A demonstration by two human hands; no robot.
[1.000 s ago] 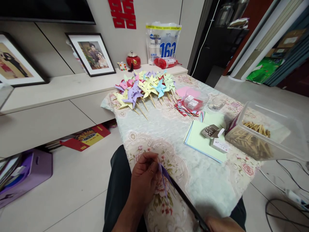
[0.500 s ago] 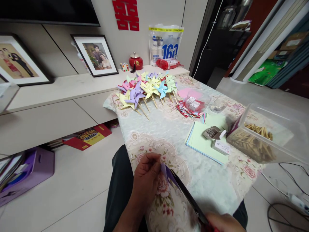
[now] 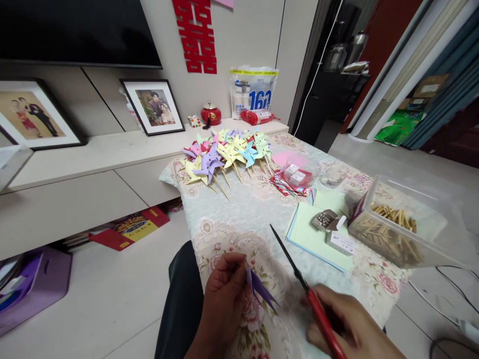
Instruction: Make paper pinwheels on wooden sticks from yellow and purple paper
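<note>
My left hand pinches a folded piece of purple paper between thumb and fingers, low over the near part of the table. Its loose points stick out to the right. In my right hand is a pair of scissors with red handles and dark blades. The blades look closed, point up and to the left, and are apart from the paper. Farther back lies a pile of paper pinwheels on wooden sticks, in purple, yellow, blue, green and pink.
Right of my hands, a stack of pale green and blue paper carries small opened boxes. Beside it stands a clear plastic bin of short wooden sticks. A clear round container sits behind. Cables lie on the floor at right.
The scissors have come away from the purple paper, swinging up and to the right, and their blades now look closed. My left hand keeps its pinch. The view has tilted up slightly.
</note>
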